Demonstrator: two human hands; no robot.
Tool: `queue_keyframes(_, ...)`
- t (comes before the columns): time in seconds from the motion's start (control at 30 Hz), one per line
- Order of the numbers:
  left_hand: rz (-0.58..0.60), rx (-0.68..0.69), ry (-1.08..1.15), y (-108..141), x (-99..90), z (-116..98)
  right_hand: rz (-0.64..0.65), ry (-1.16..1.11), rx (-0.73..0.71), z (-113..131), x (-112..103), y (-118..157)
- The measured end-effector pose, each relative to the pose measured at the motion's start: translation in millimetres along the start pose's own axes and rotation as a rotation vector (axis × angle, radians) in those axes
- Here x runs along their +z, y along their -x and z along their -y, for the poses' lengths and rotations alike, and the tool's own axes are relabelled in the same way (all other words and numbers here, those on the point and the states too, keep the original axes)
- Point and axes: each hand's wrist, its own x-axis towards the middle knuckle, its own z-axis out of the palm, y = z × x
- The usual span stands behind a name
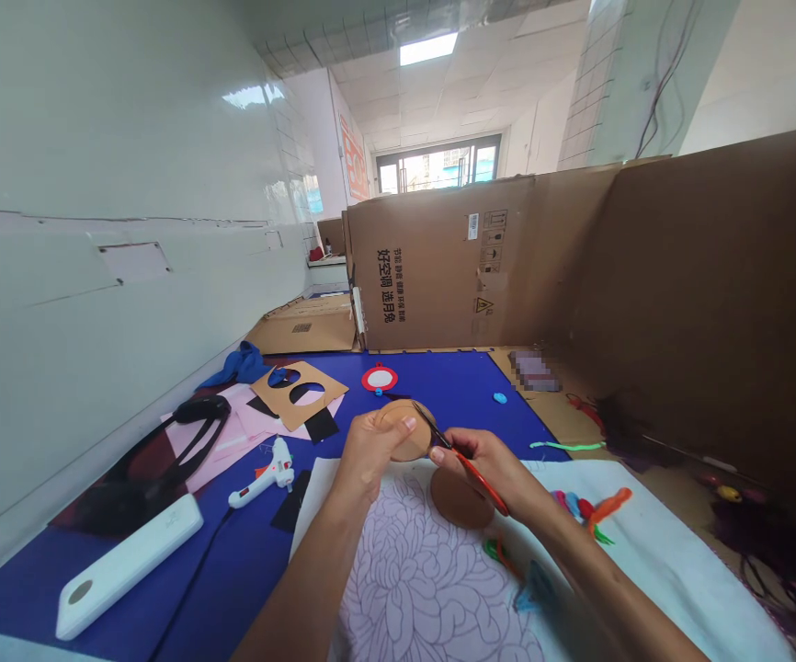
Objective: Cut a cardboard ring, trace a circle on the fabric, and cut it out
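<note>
Cardboard walls (439, 267) box in a blue mat (453, 391), and a flower-patterned cloth (426, 588) lies under the forearms. The left hand (367, 450) is clamped on a tan disc (408, 432), fingers pressed against it, while the right hand (484, 469) closes around red-handled scissors (481, 483), their tips reaching the disc's edge; whether the blades are apart or together is too small to tell. A second disc (461, 497) lies on the cloth just below the grip. Left of the grip sit a glue gun (264, 473) and a cardboard stencil (300, 395). Trimming the disc's edge looks like the work in hand; another cut calls for the blades seated squarely on the rim
</note>
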Motion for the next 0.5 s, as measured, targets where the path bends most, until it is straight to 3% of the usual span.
queue_keyframes(0.5,0.047,0.006,-0.030,-0.7,-3.2,-2.1,0.014,-0.001,-0.009,-0.7,0.7,0.2)
